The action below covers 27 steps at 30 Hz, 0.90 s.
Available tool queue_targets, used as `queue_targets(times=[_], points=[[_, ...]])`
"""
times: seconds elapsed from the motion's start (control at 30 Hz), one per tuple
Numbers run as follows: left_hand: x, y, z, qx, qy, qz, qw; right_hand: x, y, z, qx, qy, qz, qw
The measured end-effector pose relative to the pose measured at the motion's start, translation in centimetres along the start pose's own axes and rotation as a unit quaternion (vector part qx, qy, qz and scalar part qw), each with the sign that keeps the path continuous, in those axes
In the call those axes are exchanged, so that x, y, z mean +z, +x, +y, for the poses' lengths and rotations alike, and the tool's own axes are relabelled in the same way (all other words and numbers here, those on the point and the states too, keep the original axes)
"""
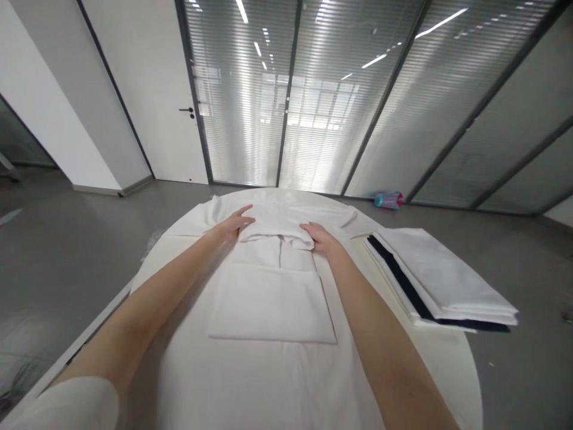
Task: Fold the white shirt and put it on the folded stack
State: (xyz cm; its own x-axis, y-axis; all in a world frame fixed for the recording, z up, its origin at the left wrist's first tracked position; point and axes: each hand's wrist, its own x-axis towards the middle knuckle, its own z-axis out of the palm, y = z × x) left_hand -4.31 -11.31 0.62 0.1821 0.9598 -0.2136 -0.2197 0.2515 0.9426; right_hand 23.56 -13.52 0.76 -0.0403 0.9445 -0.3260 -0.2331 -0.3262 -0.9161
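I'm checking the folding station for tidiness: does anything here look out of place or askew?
One thing stands out: a blue and pink container lies on its side on the floor by the glass wall, beyond the table. Otherwise, the left hand and right hand press a white garment, and the folded stack sits neatly.

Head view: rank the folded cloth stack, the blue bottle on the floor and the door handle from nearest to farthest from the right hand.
From the right hand:
1. Folded cloth stack, on the table to its right.
2. Blue bottle, on the floor beyond the table, right.
3. Door handle, far back on the left.
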Motion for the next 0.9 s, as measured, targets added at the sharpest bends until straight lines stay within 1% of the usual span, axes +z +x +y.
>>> queue_targets(times=[0.1,0.17,0.23,0.33,0.43,0.5,0.53,0.6,0.67,0.73,0.77,0.83,0.9], points=[[0.1,-1.7,0.5,-0.016,-0.004,0.002,1.0,-0.2,-1.0,-0.5,0.019,-0.036,-0.017,0.999],[0.1,-2.7,0.6,-0.001,-0.025,-0.002,1.0,-0.4,-1.8,-0.7,0.026,-0.051,-0.024,0.998],[0.1,-3.6,0.3,0.024,-0.035,-0.009,0.999,-0.6,-2.5,-0.5,0.021,-0.043,-0.018,0.999],[0.0,-4.3,-1.0,0.045,-0.008,-0.027,0.999,-0.6,-3.3,0.5,-0.001,-0.033,0.013,0.999],[0.0,-4.7,-2.2,0.039,0.024,-0.043,0.998,-0.5,-3.5,1.6,-0.045,-0.069,0.06,0.995],[0.0,-4.8,-2.4,0.033,0.027,-0.04,0.998,-0.4,-3.5,2.0,-0.07,-0.096,0.08,0.99],[0.1,-4.9,-2.4,0.034,0.022,-0.033,0.999,-0.3,-3.5,2.1,-0.076,-0.1,0.08,0.989],[0.4,-5.2,-2.1,0.04,-0.006,-0.021,0.999,-0.2,-3.6,2.0,-0.08,-0.084,0.061,0.991],[0.6,-5.4,-1.9,0.034,-0.031,-0.023,0.999,-0.2,-3.7,1.8,-0.071,-0.068,0.036,0.994],[0.7,-5.6,-1.9,0.033,-0.031,-0.031,0.998,-0.2,-3.7,1.7,-0.06,-0.088,0.03,0.994],[0.7,-5.6,-2.0,0.04,-0.018,-0.035,0.998,-0.2,-3.6,1.6,-0.062,-0.118,0.039,0.99],[0.6,-5.7,-2.2,0.072,0.019,-0.03,0.997,-0.2,-3.4,1.5,-0.099,-0.198,0.073,0.972],[0.6,-5.8,-2.5,0.104,0.056,-0.018,0.993,-0.2,-3.3,1.3,-0.154,-0.29,0.103,0.939]])
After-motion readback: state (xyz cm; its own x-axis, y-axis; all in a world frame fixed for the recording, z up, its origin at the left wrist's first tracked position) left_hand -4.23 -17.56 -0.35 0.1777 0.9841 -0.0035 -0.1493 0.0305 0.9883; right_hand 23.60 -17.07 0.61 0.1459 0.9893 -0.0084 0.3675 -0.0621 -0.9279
